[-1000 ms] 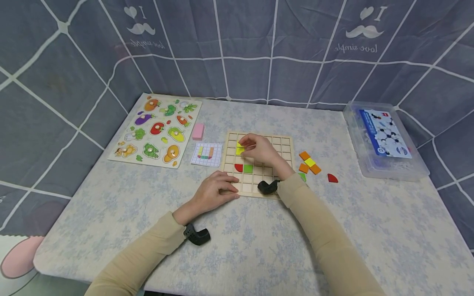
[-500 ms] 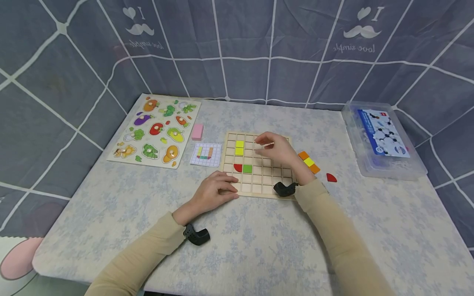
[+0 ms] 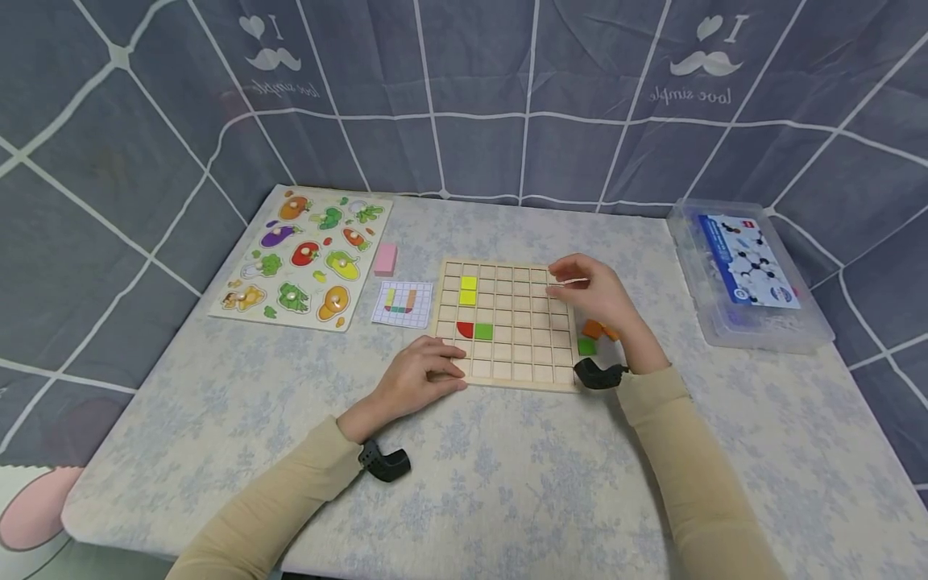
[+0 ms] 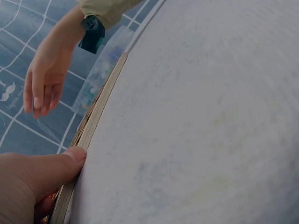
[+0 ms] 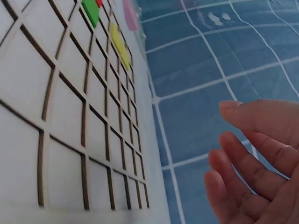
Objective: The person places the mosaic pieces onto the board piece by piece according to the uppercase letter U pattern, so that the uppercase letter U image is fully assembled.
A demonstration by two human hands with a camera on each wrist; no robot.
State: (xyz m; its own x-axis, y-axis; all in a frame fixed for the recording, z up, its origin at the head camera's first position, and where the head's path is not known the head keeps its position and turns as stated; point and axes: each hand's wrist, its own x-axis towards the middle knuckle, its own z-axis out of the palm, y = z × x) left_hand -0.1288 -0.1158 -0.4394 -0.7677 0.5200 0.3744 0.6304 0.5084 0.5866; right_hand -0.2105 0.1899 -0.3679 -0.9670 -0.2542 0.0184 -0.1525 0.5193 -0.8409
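Note:
A wooden grid board [image 3: 522,354] lies on the table. Two yellow square tiles [image 3: 468,290] sit in its upper left cells, and a red quarter-circle tile [image 3: 466,330] sits beside a green square tile [image 3: 483,331] lower down. My left hand [image 3: 420,374] holds the board's near left corner. Its thumb [image 4: 70,161] is against the front edge in the left wrist view. My right hand [image 3: 590,286] hovers over the board's right edge, fingers loosely bent and apart. The right wrist view shows nothing between those fingers [image 5: 233,154].
Orange tiles [image 3: 592,329] and a green tile [image 3: 587,346] lie right of the board, partly under my right arm. A pattern card [image 3: 403,304], pink block [image 3: 386,259] and vegetable puzzle [image 3: 283,270] are on the left. A clear plastic box [image 3: 754,274] stands at the right.
My right hand has left the yellow tiles and moved right across the board to its right edge. The left hand stays at the near left corner.

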